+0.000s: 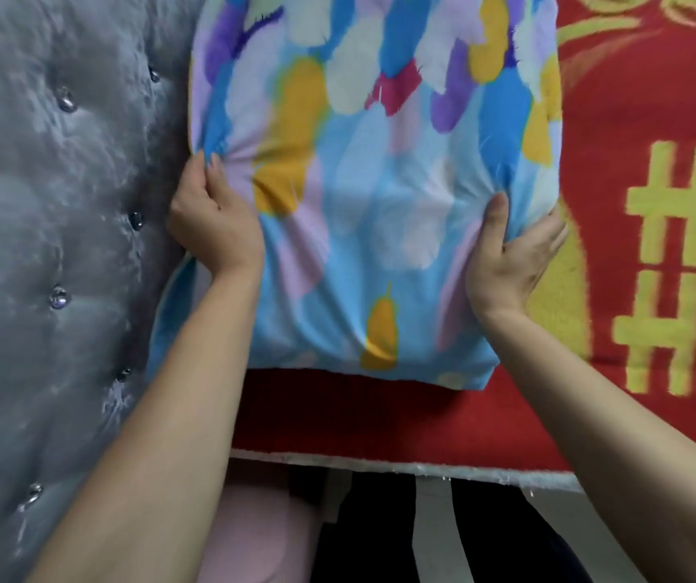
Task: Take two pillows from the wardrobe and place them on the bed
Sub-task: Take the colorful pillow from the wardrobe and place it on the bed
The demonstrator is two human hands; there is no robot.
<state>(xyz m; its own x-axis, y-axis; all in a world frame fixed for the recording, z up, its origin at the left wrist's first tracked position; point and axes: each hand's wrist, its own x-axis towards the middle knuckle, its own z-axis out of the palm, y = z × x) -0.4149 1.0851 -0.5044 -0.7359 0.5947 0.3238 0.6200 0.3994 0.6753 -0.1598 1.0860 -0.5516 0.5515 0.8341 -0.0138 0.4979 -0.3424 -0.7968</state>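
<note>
A pillow in a light-blue case printed with yellow, purple, pink and white feather shapes fills the middle of the head view. It lies over the red bed cover with yellow lettering, its left side against the headboard. My left hand pinches the pillow's left edge. My right hand grips its right side, thumb pressed into the fabric. Only one pillow is in view; the wardrobe is out of sight.
A grey tufted headboard with shiny buttons takes up the left side. The bed's near edge runs across the lower middle. Below it are my pink top and dark trousers.
</note>
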